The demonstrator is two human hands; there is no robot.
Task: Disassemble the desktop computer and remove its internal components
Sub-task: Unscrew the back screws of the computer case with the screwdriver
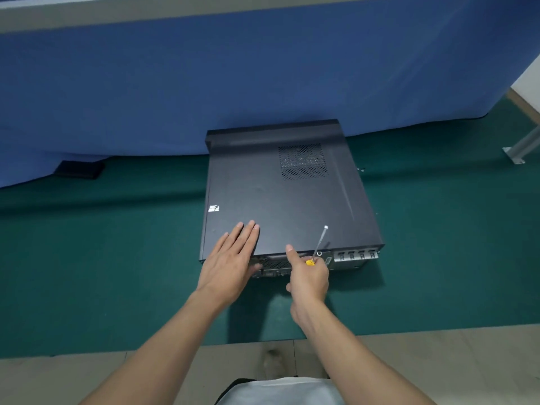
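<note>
Your left hand (230,258) lies flat, fingers spread, holding nothing, on the computer case (286,197); your right hand (308,277), curled around a screwdriver (318,247) at the case's near edge, could scratch the panel.

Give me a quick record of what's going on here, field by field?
Main item: black desktop computer case lying flat on green mat
Cover: side panel on
Left hand: open, palm flat on the panel's near edge
Right hand: holds yellow-handled screwdriver, thumb on the panel edge
Backdrop: blue cloth behind the case
Stage: nothing removed yet
</note>
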